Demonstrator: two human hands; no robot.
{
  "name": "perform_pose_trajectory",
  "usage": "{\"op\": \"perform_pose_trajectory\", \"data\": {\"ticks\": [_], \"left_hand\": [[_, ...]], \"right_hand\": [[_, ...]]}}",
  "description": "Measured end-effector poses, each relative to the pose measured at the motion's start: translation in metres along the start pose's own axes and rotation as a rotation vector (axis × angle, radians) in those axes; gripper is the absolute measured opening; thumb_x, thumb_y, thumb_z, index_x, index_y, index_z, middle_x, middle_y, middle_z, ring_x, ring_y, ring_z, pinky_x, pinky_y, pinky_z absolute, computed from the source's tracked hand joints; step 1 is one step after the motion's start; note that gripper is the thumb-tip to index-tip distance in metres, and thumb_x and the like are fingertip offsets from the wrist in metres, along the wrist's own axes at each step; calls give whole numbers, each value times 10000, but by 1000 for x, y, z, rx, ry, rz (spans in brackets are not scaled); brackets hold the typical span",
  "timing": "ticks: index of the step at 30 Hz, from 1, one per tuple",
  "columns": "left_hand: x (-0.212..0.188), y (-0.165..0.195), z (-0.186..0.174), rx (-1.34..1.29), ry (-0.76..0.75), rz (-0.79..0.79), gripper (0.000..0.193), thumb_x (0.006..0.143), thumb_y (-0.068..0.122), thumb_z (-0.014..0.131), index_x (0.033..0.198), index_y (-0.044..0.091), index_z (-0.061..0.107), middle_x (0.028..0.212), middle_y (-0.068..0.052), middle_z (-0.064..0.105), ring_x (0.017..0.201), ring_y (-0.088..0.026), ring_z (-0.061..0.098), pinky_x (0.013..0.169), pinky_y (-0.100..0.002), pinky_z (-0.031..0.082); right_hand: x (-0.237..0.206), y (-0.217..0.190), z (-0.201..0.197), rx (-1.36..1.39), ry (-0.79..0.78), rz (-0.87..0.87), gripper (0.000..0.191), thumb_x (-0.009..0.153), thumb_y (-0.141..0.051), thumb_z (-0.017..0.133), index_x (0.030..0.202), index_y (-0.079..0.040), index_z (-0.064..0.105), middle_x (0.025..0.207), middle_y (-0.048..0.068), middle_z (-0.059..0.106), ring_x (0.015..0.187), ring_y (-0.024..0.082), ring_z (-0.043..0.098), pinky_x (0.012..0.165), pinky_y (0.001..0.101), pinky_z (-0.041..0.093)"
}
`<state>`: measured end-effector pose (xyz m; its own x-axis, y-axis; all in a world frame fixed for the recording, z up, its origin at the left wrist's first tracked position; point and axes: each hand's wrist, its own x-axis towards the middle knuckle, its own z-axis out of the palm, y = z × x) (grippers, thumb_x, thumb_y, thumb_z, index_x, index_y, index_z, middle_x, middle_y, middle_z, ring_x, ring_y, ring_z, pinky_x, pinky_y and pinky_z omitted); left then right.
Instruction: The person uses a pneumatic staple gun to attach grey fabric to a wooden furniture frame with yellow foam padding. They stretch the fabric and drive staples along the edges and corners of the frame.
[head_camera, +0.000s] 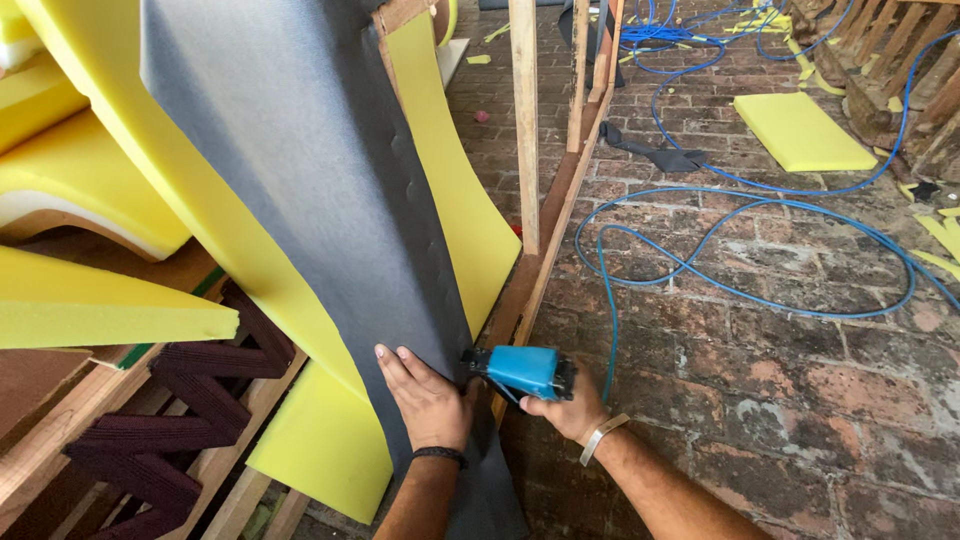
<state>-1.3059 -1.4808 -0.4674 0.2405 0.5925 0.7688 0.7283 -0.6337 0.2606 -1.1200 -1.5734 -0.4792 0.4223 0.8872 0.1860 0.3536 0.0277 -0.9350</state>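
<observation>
1. The tall upholstery piece, a wooden frame (530, 270) padded with thick yellow foam (450, 190) and faced with a dark grey sheet of thin fabric (300, 150), leans up and away from the person and fills the left half of the view. The grey sheet runs down to the bottom edge of the picture, between the two forearms.
2. The red brick floor (760, 360) spreads to the right, with a loose blue air hose (720, 250) coiled over it and a flat yellow foam slab (800, 130) lying well apart near the top.
3. At lower left stand further wooden rails and a dark maroon zigzag spring strip (170, 420).
4. The step in hand appears to be fastening the grey fabric along the frame's side edge. The next move would call for keeping the sheet taut and flat while the tool's nose meets the wood squarely, just beside the last fixing.
5. The left hand (425, 400) lies spread, palm down, pressing the grey fabric against the foam edge; it grips nothing.
6. The right hand (565, 410) is closed around the handle of a small blue pneumatic staple gun (525, 370). The gun's nose points left at the fabric's edge, close to the left hand. Whether the nose actually touches the fabric is hard to tell from this angle.
7. A pale band sits on the right wrist and a dark one on the left.
</observation>
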Motion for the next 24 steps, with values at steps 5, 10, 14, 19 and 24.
{"op": "perform_pose_trajectory", "data": {"ticks": [5,10,14,19,24], "left_hand": [[-13,-19,-18,0,-265,32,1332,560,324,953,1451,-171,95,1517,-466,86,1428,-632,173,1164,-584,274],[-21,-29,-27,-65,-282,-85,1315,533,286,979,1522,2,161,1579,-369,154,1440,-541,290,1172,-517,325],[-23,-23,-15,-129,-389,-283,1410,514,269,996,1519,-13,48,1553,-362,156,1423,-549,294,1165,-499,334],[-22,-13,-4,-125,-399,-359,1473,568,260,985,1514,-30,-106,1548,-382,148,1387,-560,324,1130,-506,380],[-5,2,-31,9,-574,-321,1448,622,334,928,1528,-66,-128,1503,-366,255,1357,-523,387,1093,-490,427]], "right_hand": [[0,4,-2,32,-24,91,458,614,-83,876,1035,-9,710,841,65,762,784,211,729,759,366,581],[-25,19,29,501,15,680,327,712,-97,766,1032,-30,778,687,65,627,547,188,581,524,373,499],[-60,25,59,864,74,938,295,734,-136,689,1005,-59,775,629,22,530,515,198,523,516,402,497],[-75,18,75,927,101,1053,207,792,-148,696,961,-34,659,657,45,547,577,217,552,576,408,514],[-83,10,74,1080,147,1014,276,784,-157,670,1007,0,718,650,41,529,563,206,534,557,403,495]]}}
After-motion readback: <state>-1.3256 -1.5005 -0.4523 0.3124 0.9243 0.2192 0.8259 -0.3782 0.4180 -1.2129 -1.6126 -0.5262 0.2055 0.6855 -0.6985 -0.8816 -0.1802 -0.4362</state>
